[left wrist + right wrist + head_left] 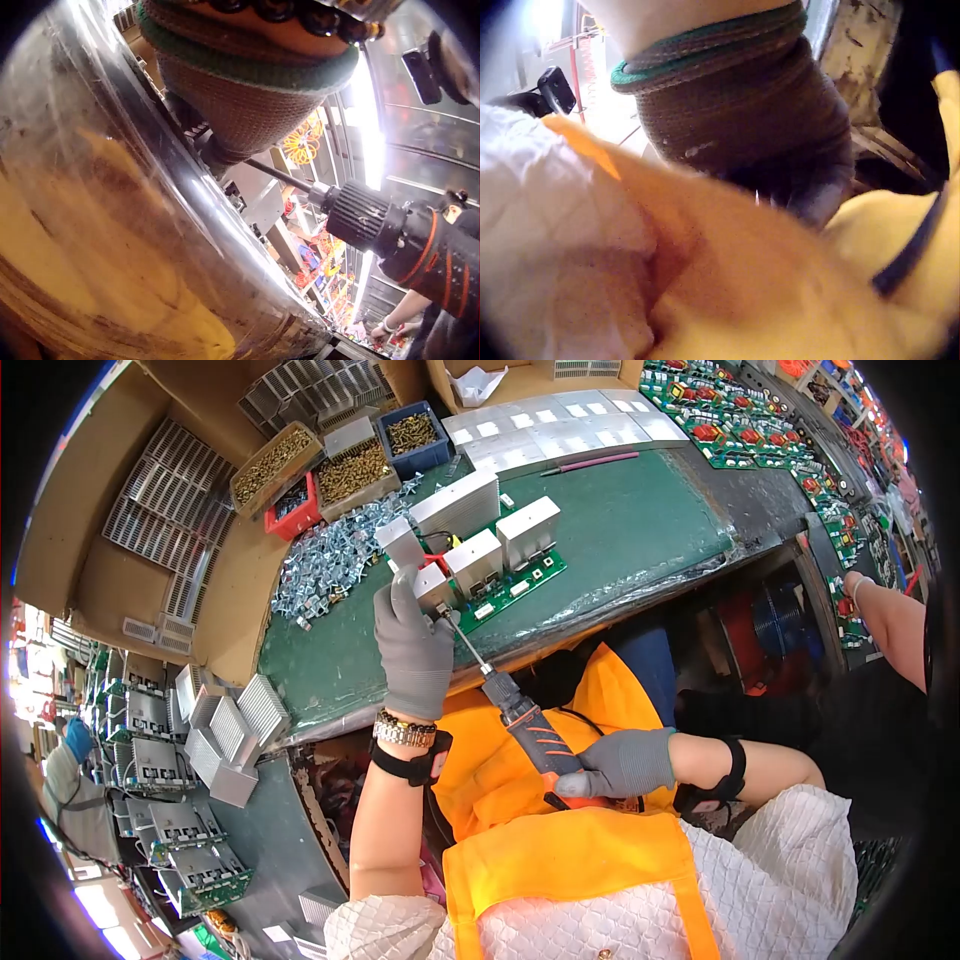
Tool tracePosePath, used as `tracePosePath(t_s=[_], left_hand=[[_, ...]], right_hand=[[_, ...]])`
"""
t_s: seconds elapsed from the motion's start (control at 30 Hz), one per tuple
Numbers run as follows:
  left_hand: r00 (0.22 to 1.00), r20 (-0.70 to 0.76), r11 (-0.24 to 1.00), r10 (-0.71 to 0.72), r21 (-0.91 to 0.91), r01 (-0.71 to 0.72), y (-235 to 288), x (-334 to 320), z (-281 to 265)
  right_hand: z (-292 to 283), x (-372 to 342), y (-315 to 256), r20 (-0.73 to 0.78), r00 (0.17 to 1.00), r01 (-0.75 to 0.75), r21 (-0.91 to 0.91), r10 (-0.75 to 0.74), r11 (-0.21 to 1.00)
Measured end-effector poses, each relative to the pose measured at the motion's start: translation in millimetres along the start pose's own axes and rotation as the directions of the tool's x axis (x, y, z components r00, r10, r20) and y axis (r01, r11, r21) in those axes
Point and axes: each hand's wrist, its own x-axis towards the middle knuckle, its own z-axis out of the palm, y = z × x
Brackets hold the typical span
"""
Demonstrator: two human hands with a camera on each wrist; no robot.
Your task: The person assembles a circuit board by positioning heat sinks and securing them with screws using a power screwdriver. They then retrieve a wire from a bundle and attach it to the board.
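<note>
My gloved right hand (630,765) grips a black and orange power screwdriver (530,725). The long bit slants up to the front of a small heat sink (434,590) at the left end of a green circuit board (515,592). My gloved left hand (415,645) holds that heat sink, one finger along its left side and the thumb side near the bit tip. Larger silver heat sinks (528,532) stand upright along the board. In the left wrist view the glove (240,112) hides the bit's tip. The right wrist view shows the right glove (742,120) behind orange apron cloth.
Loose metal clips (325,565) lie heaped left of the board. Behind are bins of brass screws (410,433) and a cardboard box (90,575) of heat sinks. A purple pen-like tool (590,463) lies at the back. Finished-looking boards (720,420) line the right; another person's arm (890,625) reaches in there.
</note>
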Motion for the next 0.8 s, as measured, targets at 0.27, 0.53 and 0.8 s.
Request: tracePosePath(t_s=[0.27,0.53,0.8], left_hand=[[0.999,-0.031,1.0,0.026,-0.006,-0.026,3,1,-2],[1.0,-0.001,1.0,0.008,0.014,-0.008,1,0,-2],[0.999,-0.032,0.999,0.021,0.032,-0.02,-1,-1,0]], right_hand=[[7,15,15,0.141,0.986,0.072,0.15,-0.093,0.986],[35,-6,3,-0.299,0.951,0.183,0.353,-0.074,0.917],[62,12,-3,-0.411,0.91,0.32,0.621,-0.05,0.716]])
